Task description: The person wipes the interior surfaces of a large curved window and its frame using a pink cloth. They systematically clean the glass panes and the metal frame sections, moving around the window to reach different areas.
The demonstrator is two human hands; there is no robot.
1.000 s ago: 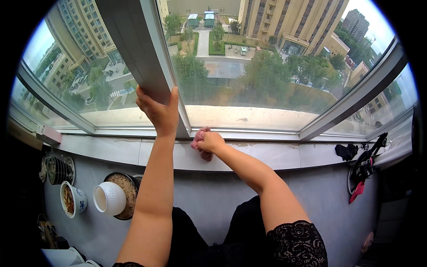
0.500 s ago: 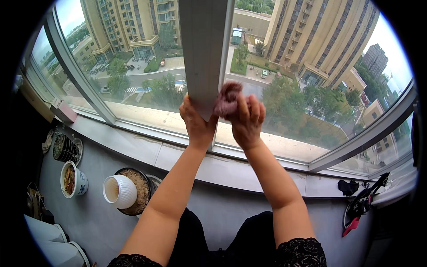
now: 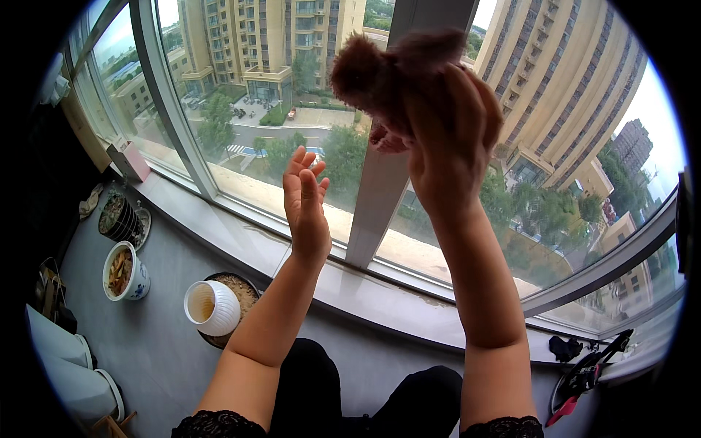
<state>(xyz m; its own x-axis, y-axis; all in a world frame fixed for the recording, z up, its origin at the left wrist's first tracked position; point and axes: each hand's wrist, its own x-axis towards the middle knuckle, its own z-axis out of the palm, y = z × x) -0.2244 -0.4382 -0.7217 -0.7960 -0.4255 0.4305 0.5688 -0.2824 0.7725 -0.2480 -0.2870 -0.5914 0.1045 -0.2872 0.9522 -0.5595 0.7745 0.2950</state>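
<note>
R hand (image 3: pixel 449 139) is raised high, fingers clamped on a fuzzy brown cloth (image 3: pixel 372 69), pressed vs. the grey window post (image 3: pixel 383 182). L hand (image 3: pixel 307 208) sits lower & to the left, palm open, fingers spread, holding nothing, just off the glass (image 3: pixel 241 95). Hands well apart. To wipe well, I'd judge: keep cloth flat on the post, firm even strokes top to bottom, L hand braced on the sill (image 3: pixel 350 281) below it for balance. White pot (image 3: pixel 210 306) sits below L forearm, on the floor.
</note>
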